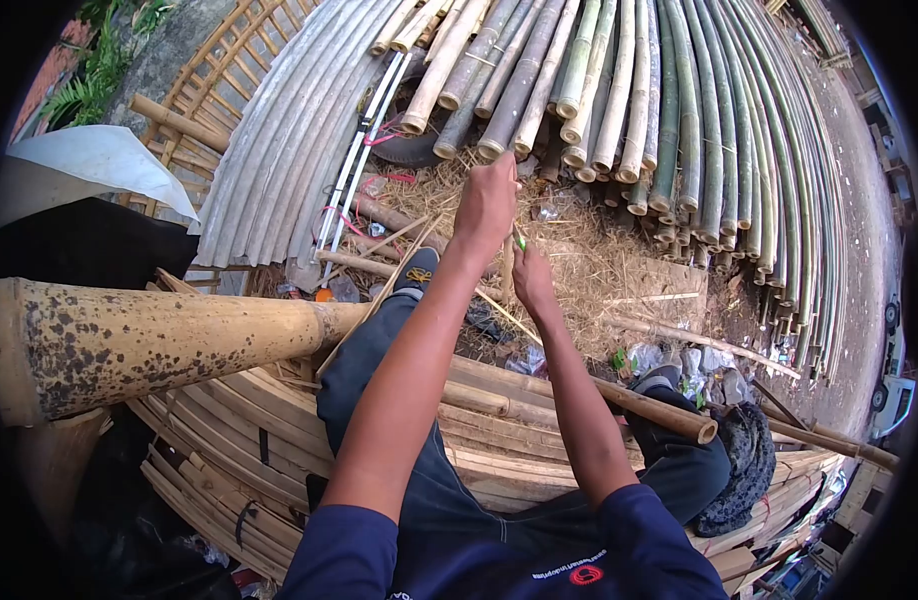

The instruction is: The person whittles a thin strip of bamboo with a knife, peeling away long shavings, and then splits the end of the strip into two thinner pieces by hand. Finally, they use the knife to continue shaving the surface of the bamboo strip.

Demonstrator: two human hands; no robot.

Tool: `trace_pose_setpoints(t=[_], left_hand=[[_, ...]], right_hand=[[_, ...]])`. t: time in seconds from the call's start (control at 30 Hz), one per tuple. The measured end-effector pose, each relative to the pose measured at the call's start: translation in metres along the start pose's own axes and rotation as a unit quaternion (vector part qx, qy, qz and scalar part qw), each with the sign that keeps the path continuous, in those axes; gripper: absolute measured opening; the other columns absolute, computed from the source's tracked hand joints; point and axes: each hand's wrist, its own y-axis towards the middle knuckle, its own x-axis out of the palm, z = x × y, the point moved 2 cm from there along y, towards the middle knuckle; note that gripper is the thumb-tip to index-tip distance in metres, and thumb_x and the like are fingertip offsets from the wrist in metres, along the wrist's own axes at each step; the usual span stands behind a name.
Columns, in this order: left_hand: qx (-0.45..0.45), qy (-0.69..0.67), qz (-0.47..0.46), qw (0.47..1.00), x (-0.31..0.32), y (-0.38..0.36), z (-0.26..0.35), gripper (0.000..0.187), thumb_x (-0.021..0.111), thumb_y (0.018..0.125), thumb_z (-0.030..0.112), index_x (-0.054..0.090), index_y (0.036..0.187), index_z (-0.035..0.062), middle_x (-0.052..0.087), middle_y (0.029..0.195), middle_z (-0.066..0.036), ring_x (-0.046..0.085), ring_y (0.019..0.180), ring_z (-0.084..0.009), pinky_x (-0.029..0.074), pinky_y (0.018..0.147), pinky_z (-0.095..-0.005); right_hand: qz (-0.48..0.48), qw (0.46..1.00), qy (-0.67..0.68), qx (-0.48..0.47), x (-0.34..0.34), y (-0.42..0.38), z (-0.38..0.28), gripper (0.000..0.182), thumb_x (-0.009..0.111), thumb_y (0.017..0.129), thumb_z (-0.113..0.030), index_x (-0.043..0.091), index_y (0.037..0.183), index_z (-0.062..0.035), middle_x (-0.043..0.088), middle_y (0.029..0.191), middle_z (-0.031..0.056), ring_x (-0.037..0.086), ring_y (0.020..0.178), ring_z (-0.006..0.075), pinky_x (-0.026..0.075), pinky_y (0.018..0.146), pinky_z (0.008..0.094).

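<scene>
Left hand (486, 205) is closed, as I view it from afar, around the upper part of a bamboo strip (508, 268). I see the right hand (534, 277) just beside the strip, lower and to its right, closed on a small tool (520, 242) with a green part; its exact shape is too small for me to tell. The strip runs down from the left hand, its lower part between the two forearms.

Beneath both hands I see dry shavings (569, 240) scattered over the ground, with clear plastic scraps (699, 365) near the right shoe (659, 377). Bamboo poles (714, 130) lie stacked ahead, their cut ends facing me. A thick spotted bamboo piece (169, 340) juts in from the left, and split bamboo lengths (499, 440) lie under the legs.
</scene>
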Motion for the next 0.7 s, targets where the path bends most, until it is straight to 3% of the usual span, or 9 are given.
trace_pose_setpoints(t=[0.1, 0.17, 0.23, 0.27, 0.4, 0.5, 0.53, 0.63, 0.7], left_hand=[[0.021, 0.003, 0.001, 1.0, 0.003, -0.002, 0.007, 0.008, 0.059, 0.083, -0.001, 0.054, 0.087, -0.0039, 0.063, 0.07, -0.021, 0.065, 0.07, -0.036, 0.048, 0.057, -0.0426], [0.031, 0.017, -0.013, 0.999, 0.007, -0.007, 0.015, 0.008, 0.06, 0.082, -0.002, 0.054, 0.086, -0.0039, 0.063, 0.07, -0.021, 0.065, 0.071, -0.0364, 0.048, 0.058, -0.0428], [0.064, 0.027, -0.018, 0.997, 0.01, -0.009, 0.024, 0.008, 0.049, 0.086, -0.001, 0.052, 0.08, -0.0037, 0.061, 0.068, -0.024, 0.065, 0.068, -0.0371, 0.05, 0.055, -0.0443], [0.037, -0.015, -0.035, 0.999, 0.012, -0.008, 0.022, 0.008, 0.059, 0.081, -0.003, 0.053, 0.085, -0.0051, 0.061, 0.07, -0.023, 0.064, 0.074, -0.0393, 0.049, 0.06, -0.0442], [0.038, -0.009, -0.054, 0.998, 0.011, -0.007, 0.028, 0.008, 0.059, 0.082, -0.002, 0.053, 0.086, -0.0047, 0.061, 0.07, -0.023, 0.065, 0.074, -0.0384, 0.049, 0.06, -0.0447], [0.044, -0.016, -0.054, 0.997, 0.016, -0.007, 0.026, 0.008, 0.06, 0.081, -0.002, 0.053, 0.086, -0.004, 0.061, 0.07, -0.023, 0.065, 0.075, -0.0382, 0.049, 0.061, -0.0446], [0.053, -0.026, -0.064, 0.996, 0.016, -0.007, 0.028, 0.008, 0.06, 0.082, -0.002, 0.053, 0.086, -0.0036, 0.062, 0.07, -0.022, 0.065, 0.075, -0.0384, 0.049, 0.061, -0.0442], [0.053, -0.015, -0.075, 0.996, 0.024, -0.007, 0.032, 0.008, 0.06, 0.082, -0.002, 0.054, 0.086, -0.0033, 0.062, 0.07, -0.022, 0.065, 0.074, -0.0382, 0.049, 0.06, -0.0435], [0.051, -0.007, -0.078, 0.996, 0.025, -0.009, 0.036, 0.009, 0.061, 0.082, -0.002, 0.053, 0.087, -0.0035, 0.061, 0.07, -0.022, 0.065, 0.074, -0.0383, 0.048, 0.059, -0.0432]], right_hand=[[-0.013, 1.0, 0.021, -0.005, -0.012, -0.008, -0.026, 0.035, 0.039, 0.098, -0.027, 0.05, 0.09, 0.0055, 0.057, 0.074, 0.0314, 0.057, 0.074, 0.0485, 0.042, 0.064, 0.0527], [0.04, 0.998, 0.039, 0.016, -0.015, -0.018, -0.024, 0.034, 0.038, 0.098, -0.025, 0.05, 0.09, 0.0059, 0.058, 0.074, 0.0311, 0.058, 0.074, 0.0482, 0.043, 0.065, 0.0525], [0.061, 0.998, 0.009, 0.005, 0.014, -0.033, 0.027, 0.034, 0.039, 0.097, -0.025, 0.05, 0.089, 0.0062, 0.058, 0.073, 0.0308, 0.058, 0.074, 0.0482, 0.043, 0.065, 0.0532], [0.024, 0.999, -0.033, 0.007, 0.033, -0.042, 0.066, 0.034, 0.039, 0.097, -0.024, 0.05, 0.089, 0.0064, 0.057, 0.073, 0.0308, 0.058, 0.073, 0.0483, 0.043, 0.065, 0.0536], [-0.014, 0.997, -0.067, 0.019, 0.037, -0.031, 0.104, 0.031, 0.04, 0.097, -0.023, 0.05, 0.089, 0.0051, 0.057, 0.071, 0.0303, 0.058, 0.073, 0.0468, 0.042, 0.064, 0.0541], [0.026, 0.997, 0.036, 0.057, -0.003, -0.036, 0.029, 0.027, 0.042, 0.096, -0.021, 0.05, 0.092, 0.004, 0.057, 0.071, 0.0301, 0.058, 0.072, 0.0459, 0.042, 0.063, 0.0538], [0.069, 0.993, 0.094, 0.013, -0.013, -0.043, 0.007, 0.026, 0.043, 0.096, -0.022, 0.05, 0.094, 0.003, 0.056, 0.072, 0.0301, 0.058, 0.071, 0.0464, 0.041, 0.061, 0.0536], [0.098, 0.991, 0.067, 0.056, 0.002, -0.044, 0.018, 0.026, 0.042, 0.096, -0.022, 0.049, 0.095, 0.0035, 0.056, 0.072, 0.03, 0.057, 0.07, 0.0474, 0.04, 0.062, 0.054], [0.11, 0.991, 0.053, 0.046, 0.029, -0.038, 0.068, 0.026, 0.042, 0.096, -0.021, 0.05, 0.094, 0.0029, 0.057, 0.072, 0.0299, 0.058, 0.071, 0.0478, 0.042, 0.063, 0.0542]])
